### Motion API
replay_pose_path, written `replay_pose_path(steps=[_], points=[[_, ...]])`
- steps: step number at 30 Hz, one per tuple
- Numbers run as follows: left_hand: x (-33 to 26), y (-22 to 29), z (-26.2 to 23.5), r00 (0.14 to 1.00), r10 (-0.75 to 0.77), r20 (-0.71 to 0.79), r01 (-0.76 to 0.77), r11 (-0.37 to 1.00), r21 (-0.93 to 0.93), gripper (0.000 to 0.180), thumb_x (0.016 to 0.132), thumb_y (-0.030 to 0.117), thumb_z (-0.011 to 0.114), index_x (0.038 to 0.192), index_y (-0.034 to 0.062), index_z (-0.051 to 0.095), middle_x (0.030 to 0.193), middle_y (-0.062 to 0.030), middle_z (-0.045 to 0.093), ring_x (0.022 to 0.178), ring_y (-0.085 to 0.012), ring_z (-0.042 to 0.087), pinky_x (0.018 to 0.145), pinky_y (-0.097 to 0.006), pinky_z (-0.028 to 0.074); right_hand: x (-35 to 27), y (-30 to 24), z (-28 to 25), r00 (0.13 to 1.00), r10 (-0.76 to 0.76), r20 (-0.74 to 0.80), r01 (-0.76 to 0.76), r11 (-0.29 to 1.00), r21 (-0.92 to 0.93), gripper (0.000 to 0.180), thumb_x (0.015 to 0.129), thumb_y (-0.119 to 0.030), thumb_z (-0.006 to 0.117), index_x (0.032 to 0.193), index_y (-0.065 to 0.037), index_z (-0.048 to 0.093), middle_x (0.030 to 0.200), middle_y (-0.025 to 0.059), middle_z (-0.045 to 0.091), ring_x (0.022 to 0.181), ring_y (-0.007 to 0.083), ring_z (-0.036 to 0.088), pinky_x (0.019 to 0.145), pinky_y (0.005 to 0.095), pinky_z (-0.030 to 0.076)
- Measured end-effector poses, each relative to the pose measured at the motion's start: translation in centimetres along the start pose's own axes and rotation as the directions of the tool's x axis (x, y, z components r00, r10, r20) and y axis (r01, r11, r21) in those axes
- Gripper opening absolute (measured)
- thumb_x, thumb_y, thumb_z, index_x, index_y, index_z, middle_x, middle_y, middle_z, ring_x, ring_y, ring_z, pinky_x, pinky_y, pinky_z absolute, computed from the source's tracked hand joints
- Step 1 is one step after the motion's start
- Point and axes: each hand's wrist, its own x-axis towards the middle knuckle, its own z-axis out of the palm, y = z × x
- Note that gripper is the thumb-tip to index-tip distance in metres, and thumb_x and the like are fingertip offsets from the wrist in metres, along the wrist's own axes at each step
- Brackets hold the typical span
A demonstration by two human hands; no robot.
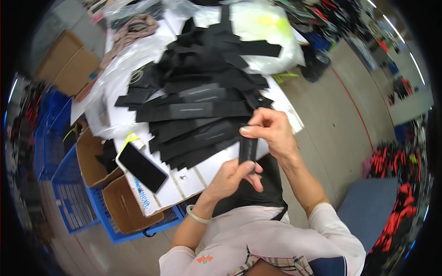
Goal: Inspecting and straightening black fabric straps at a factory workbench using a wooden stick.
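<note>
A short black fabric strip (247,149) with faint raised lettering is stretched upright between my two hands, just past the table's near right edge. My left hand (234,175) pinches its lower end between thumb and fingers. At the upper end, my right hand (271,131) grips it with thumb and curled fingertips. Beyond my hands lies a spread pile of black fabric strips (189,110), several with a greyish printed patch across the middle. The nearest strips of the pile end close to my right hand.
On the white table (184,186) a dark-screened phone (142,168) lies near the left edge. Plastic bags (103,110) surround the pile at left and far right. Cardboard boxes (122,207) and blue crates (73,198) stand below on the left. A blue-grey panel (368,202) is at right.
</note>
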Motion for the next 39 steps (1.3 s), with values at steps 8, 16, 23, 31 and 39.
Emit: replay_pose_path(steps=[8,16,23,31,39], points=[[-1.3,2.2,-1.5,0.990,0.071,-0.118,-0.107,0.937,-0.332,0.031,0.096,0.015,0.046,0.108,-0.0129,0.053,0.094,-0.0256,0.065,0.080,-0.0324,0.068,0.077,-0.038,0.053,0.7,-0.8,5.1,0.956,0.170,0.238,-0.150,0.984,-0.099,0.012,0.071,0.004,0.073,0.068,0.000,0.062,0.061,-0.0016,0.054,0.055,0.0029,0.047,0.049,0.0190,0.035],[-2.4,-0.3,-2.2,0.876,0.222,-0.428,-0.344,0.910,-0.233,0.034,0.098,0.019,0.042,0.111,-0.0111,0.051,0.091,-0.0243,0.065,0.081,-0.0314,0.067,0.080,-0.038,0.050,14.1,-2.8,15.3,0.791,-0.317,0.524,0.554,0.733,-0.394,0.014,0.083,-0.008,0.061,0.090,0.002,0.066,0.069,0.0064,0.062,0.060,0.0112,0.056,0.057,0.0245,0.045],[-5.6,-2.1,-3.3,0.849,0.247,-0.468,-0.362,0.915,-0.175,0.040,0.100,0.025,0.041,0.116,-0.0105,0.051,0.098,-0.0194,0.065,0.090,-0.0248,0.066,0.090,-0.036,0.045,24.3,-3.4,17.2,0.821,-0.489,0.294,0.552,0.548,-0.628,0.013,0.074,-0.008,0.067,0.085,-0.001,0.069,0.075,0.0130,0.068,0.068,0.0197,0.066,0.067,0.0298,0.051],[-4.1,-2.1,-3.2,0.906,0.272,-0.325,-0.361,0.897,-0.255,0.040,0.100,0.024,0.040,0.117,-0.0106,0.050,0.100,-0.0202,0.064,0.092,-0.0267,0.065,0.090,-0.035,0.045,20.0,-3.9,11.5,0.905,-0.163,0.394,0.426,0.369,-0.826,0.015,0.072,-0.010,0.072,0.082,0.000,0.067,0.064,0.0074,0.062,0.061,0.0128,0.059,0.057,0.0280,0.045],[-4.3,-2.3,-3.7,0.871,0.297,-0.392,-0.384,0.908,-0.166,0.039,0.099,0.024,0.042,0.117,-0.0097,0.051,0.100,-0.0196,0.065,0.094,-0.0258,0.064,0.092,-0.038,0.044,17.0,-1.8,8.2,0.871,-0.212,0.442,0.490,0.419,-0.764,0.011,0.070,-0.016,0.071,0.078,-0.008,0.068,0.070,0.0077,0.064,0.069,0.0243,0.063,0.062,0.0351,0.048]])
